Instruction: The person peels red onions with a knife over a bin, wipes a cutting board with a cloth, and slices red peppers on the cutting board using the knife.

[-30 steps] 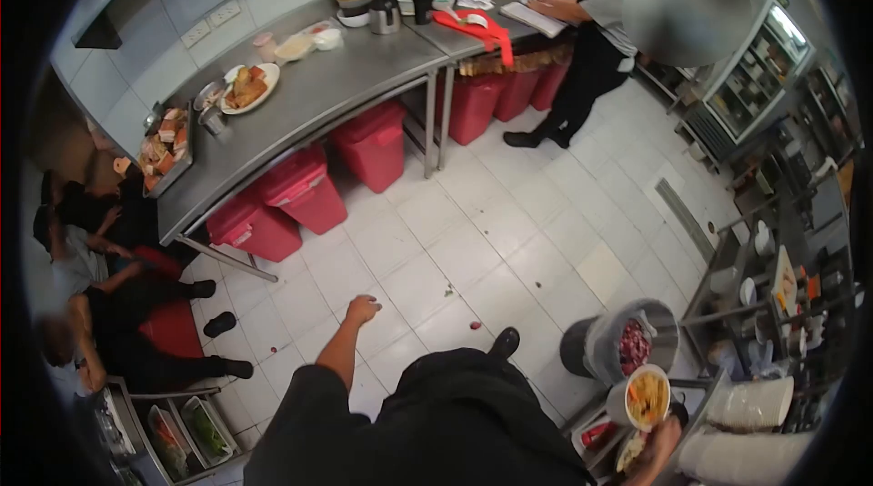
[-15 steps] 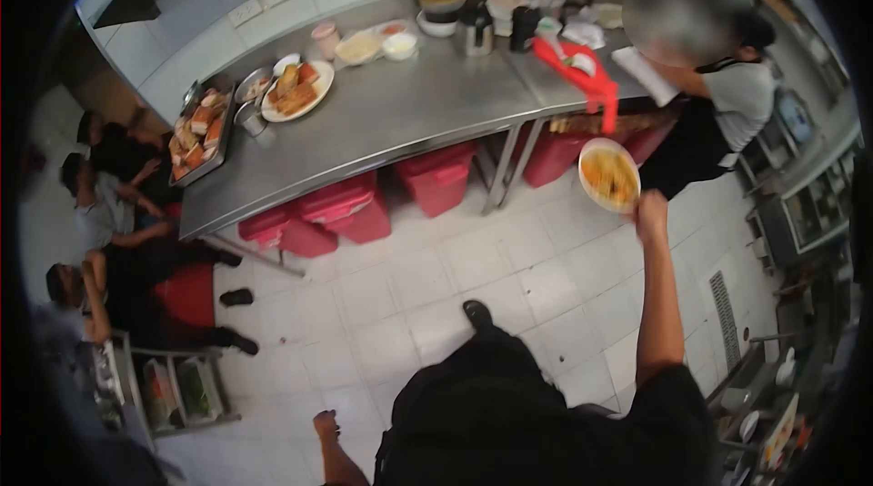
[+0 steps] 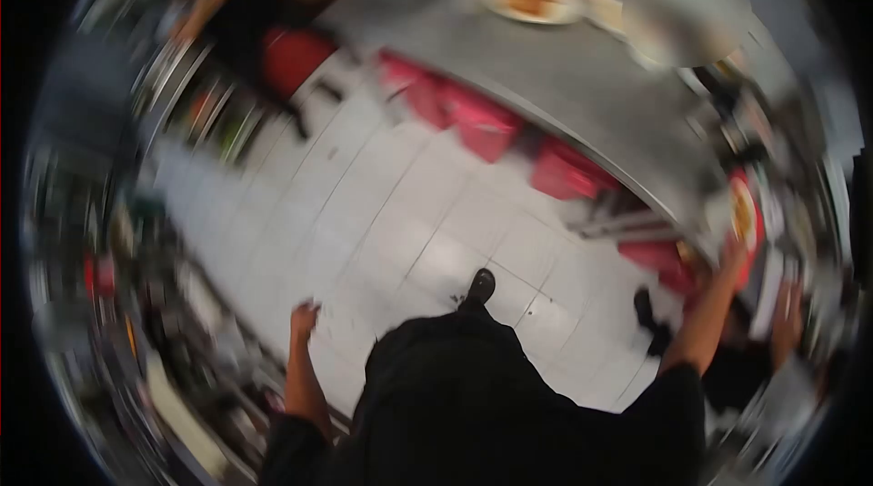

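My right hand (image 3: 730, 257) reaches out to the right side, closed at the rim of an oval white plate (image 3: 741, 200) with yellow-orange food on it. The plate is over the right end of the steel table, in front of a red cloth or bag (image 3: 757, 222); blur hides whether it touches the surface. My left hand (image 3: 306, 315) hangs low over the floor at my left, fingers curled and nothing visible in them.
The steel table (image 3: 546, 77) runs across the top right, bearing a white platter (image 3: 568, 11) of browned food. Pink-red bins (image 3: 486, 130) stand beneath. A co-worker's arm (image 3: 784, 327) is close to my right arm. Seated people (image 3: 245, 31) and shelving (image 3: 195, 104) are upper left.
My view has swung left, blurring the surroundings. My right hand has carried the plate from over the floor to the table's end by the red cloth or bag. My left hand stays low.
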`<move>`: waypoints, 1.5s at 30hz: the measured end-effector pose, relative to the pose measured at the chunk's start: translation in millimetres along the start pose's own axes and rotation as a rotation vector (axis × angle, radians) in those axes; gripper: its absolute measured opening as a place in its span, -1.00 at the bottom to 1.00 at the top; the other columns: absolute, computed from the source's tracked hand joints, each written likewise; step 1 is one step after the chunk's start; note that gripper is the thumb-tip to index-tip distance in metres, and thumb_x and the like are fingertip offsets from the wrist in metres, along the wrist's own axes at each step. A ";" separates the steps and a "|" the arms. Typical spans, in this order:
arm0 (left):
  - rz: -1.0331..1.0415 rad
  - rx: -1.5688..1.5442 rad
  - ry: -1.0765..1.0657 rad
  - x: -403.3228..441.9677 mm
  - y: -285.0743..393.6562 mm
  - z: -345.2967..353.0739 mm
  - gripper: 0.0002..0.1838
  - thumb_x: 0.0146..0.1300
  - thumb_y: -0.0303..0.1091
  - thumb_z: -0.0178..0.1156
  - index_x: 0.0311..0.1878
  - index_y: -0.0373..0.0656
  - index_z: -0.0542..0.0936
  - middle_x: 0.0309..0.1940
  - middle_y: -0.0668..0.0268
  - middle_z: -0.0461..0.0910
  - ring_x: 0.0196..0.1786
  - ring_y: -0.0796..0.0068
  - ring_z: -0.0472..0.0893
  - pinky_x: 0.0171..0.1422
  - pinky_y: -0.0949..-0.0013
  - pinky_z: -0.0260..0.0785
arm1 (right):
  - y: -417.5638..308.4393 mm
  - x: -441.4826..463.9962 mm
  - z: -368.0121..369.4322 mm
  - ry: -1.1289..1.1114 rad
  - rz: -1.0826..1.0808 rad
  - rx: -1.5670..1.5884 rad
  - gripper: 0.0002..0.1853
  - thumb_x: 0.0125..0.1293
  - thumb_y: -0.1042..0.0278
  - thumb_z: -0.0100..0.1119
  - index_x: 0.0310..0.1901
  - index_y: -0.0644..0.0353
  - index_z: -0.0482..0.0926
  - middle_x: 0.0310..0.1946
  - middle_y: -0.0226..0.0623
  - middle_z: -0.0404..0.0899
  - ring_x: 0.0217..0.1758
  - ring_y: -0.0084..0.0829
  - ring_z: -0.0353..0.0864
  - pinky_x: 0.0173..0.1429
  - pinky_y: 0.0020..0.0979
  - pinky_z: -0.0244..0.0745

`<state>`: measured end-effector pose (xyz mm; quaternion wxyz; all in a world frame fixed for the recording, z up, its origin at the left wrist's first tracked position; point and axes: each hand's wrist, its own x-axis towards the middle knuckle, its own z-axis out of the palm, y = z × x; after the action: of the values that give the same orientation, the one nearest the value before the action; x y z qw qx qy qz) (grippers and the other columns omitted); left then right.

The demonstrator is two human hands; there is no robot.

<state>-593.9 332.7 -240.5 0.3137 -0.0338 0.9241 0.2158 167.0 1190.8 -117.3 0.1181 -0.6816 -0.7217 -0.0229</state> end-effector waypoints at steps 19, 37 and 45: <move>-0.762 -0.586 0.245 -369.1 -394.3 190.7 -0.44 0.13 0.04 0.26 0.06 -0.18 0.69 0.07 0.02 0.66 0.17 0.00 0.61 0.30 0.12 0.43 | -631.5 -399.4 37.6 -1.345 -0.365 0.849 -0.37 0.43 -0.06 0.17 0.40 0.11 0.33 0.10 -0.07 0.59 0.06 -0.24 0.61 0.08 -0.25 0.58; -1.042 -0.971 0.894 -426.9 -445.9 167.0 -0.51 0.17 -0.07 0.33 0.08 -0.20 0.66 -0.10 -0.05 0.69 0.03 0.01 0.67 0.14 0.15 0.50 | -747.7 -1121.5 -138.7 -1.773 -2.156 0.365 -0.65 0.41 0.36 0.18 0.18 0.25 0.56 -0.26 -0.05 0.72 -0.40 -0.41 0.69 -0.30 -0.38 0.56; -1.212 -0.748 0.995 -352.6 -530.0 180.0 -0.44 0.13 -0.16 0.36 0.20 -0.15 0.59 0.04 -0.11 0.63 0.13 -0.12 0.60 0.26 0.02 0.44 | -706.1 -1302.5 -182.0 -1.232 -2.652 1.749 -0.72 0.33 0.46 0.19 0.07 0.18 0.61 -0.15 -0.19 0.68 -0.18 -0.15 0.62 -0.12 -0.22 0.47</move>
<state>-104.9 -96.9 -358.9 -0.0975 -0.7113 0.6450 0.2616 -450.4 -168.2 -113.0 -0.0549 -0.6990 0.4841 -0.5235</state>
